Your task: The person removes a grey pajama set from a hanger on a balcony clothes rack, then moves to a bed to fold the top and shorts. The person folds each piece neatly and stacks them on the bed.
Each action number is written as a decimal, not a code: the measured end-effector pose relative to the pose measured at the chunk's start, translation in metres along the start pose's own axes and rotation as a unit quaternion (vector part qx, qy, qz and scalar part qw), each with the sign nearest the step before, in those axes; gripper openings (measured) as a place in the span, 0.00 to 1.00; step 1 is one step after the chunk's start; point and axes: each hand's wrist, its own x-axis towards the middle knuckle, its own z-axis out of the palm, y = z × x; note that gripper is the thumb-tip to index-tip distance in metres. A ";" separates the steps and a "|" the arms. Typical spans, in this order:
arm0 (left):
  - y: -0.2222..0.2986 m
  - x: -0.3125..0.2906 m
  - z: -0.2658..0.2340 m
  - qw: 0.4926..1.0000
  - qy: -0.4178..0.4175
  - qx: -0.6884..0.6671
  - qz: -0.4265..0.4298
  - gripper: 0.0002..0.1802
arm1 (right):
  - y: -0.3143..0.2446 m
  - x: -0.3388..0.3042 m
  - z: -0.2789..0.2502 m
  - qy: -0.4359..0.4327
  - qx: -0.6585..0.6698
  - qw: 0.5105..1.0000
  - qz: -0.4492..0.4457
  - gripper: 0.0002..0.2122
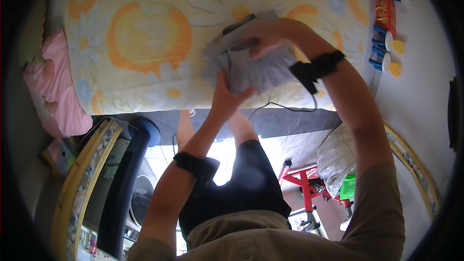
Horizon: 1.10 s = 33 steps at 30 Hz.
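Note:
A bundle of grey folded cloth (pixel 258 70), probably a garment, lies on the bed with ridges across its near part. My left hand (pixel 228 99) grips its near edge, thumb and a finger spread along it, the other fingers hidden. Reaching over from the right, my right hand (pixel 270 35) is closed on the far part of the cloth, somewhat blurred. By its fingertips is a narrow dark strip (pixel 244 45) that I cannot make out. A dark rounded piece (pixel 238 24) shows at the cloth's far edge. Black bands are strapped on both forearms, and a thin cable hangs near the right one.
The bed's yellow flowered sheet (pixel 159 84) spreads under the cloth. A pink cushion (pixel 60 87) lies at the left edge. Behind me stand a dark tower-shaped thing (pixel 126 183), a red metal frame (pixel 305 183) and a white sack (pixel 337 157). Toys (pixel 386 43) line the right wall.

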 end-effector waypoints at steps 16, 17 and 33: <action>-0.015 0.033 0.021 0.974 0.176 0.139 -0.032 0.36 | 0.074 -0.040 0.147 0.503 0.153 0.829 0.193 0.28; -0.018 0.035 0.021 0.975 0.170 0.144 -0.022 0.34 | 0.079 -0.036 0.148 0.484 0.167 0.836 0.195 0.28; -0.023 0.023 0.035 0.949 0.263 0.174 0.029 0.36 | 0.083 -0.030 0.125 0.497 0.259 0.813 0.158 0.24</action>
